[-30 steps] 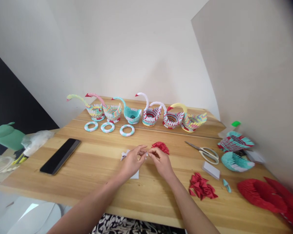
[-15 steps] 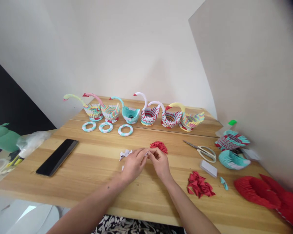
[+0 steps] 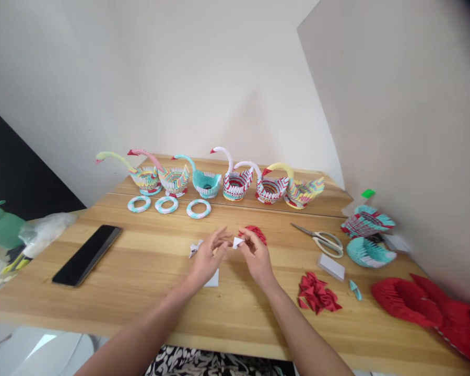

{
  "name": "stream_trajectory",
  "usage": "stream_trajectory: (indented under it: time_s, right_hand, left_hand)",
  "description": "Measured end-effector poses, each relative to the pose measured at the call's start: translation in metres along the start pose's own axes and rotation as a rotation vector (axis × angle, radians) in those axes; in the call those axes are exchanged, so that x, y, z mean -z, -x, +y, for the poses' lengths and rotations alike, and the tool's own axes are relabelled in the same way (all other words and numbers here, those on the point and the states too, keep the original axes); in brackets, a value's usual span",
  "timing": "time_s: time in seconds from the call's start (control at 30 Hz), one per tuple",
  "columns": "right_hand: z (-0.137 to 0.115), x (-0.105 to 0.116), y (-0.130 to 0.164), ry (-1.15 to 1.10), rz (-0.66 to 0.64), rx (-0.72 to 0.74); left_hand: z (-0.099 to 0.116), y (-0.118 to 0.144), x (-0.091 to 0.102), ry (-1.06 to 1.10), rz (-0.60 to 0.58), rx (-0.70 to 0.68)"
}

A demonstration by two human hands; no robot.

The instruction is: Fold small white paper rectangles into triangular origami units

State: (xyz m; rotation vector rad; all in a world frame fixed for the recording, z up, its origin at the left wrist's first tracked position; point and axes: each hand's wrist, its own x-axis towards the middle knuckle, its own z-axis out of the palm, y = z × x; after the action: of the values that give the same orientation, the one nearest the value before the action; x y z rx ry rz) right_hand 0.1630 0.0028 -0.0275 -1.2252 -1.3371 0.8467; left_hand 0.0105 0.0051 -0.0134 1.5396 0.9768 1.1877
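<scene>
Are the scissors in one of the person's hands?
No, the scissors lie on the wooden table, apart from the right hand, whose fingers pinch a small white paper piece.
</scene>
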Motion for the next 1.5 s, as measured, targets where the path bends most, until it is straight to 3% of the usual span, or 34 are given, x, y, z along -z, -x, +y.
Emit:
stream_trajectory:
  time_s: [0.13, 0.33, 0.57, 0.83, 1.03, 1.5]
  right_hand:
    - [-0.003, -0.004, 0.004, 0.024, 0.023, 0.021]
    - [-0.005, -0.009, 0.013, 0.104, 0.019, 0.113]
    - [-0.008, -0.006, 0.013, 0.151, -0.012, 0.226]
    - [-0.008, -0.008, 0.014, 0.099, 0.008, 0.175]
    - [-0.006, -0.015, 0.015, 0.017, -0.034, 0.094]
    - [0.0, -0.019, 0.012, -0.091, -0.083, -0.001]
  left_hand:
    - [0.006, -0.003, -0.002, -0.143, -0.072, 0.064]
    - [0.007, 0.002, -0.002, -0.192, -0.02, -0.042]
    - [0.006, 0.001, 0.001, -0.297, -0.043, -0.167]
    - [0.004, 0.002, 0.003, -0.341, -0.022, -0.211]
    - [0.003, 0.001, 0.004, -0.299, 0.078, -0.139]
    - [0.004, -0.007, 0.005, 0.016, 0.064, 0.111]
